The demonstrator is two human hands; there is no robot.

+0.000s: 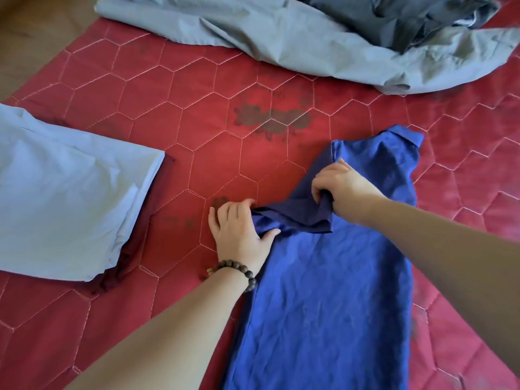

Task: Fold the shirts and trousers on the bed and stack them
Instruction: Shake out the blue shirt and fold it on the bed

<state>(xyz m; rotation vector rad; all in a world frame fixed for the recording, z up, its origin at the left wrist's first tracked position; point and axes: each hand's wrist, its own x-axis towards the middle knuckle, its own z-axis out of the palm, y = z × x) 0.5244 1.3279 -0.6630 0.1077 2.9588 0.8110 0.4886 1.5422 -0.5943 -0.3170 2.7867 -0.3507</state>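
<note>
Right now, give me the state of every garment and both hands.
blue shirt: flat, sleeve being folded in
light blue garment: folded
grey garment: unfolded, crumpled
dark garment: crumpled in pile
left hand: pressing the sleeve edge, fingers relaxed
right hand: gripping the sleeve

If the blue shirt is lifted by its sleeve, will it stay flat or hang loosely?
Probably it hangs limp: the blue shirt bunches into soft folds where the right hand grips its sleeve. It seems light and thin, with fine creases. The left hand pins its edge, so it may slide on the quilt.
</note>
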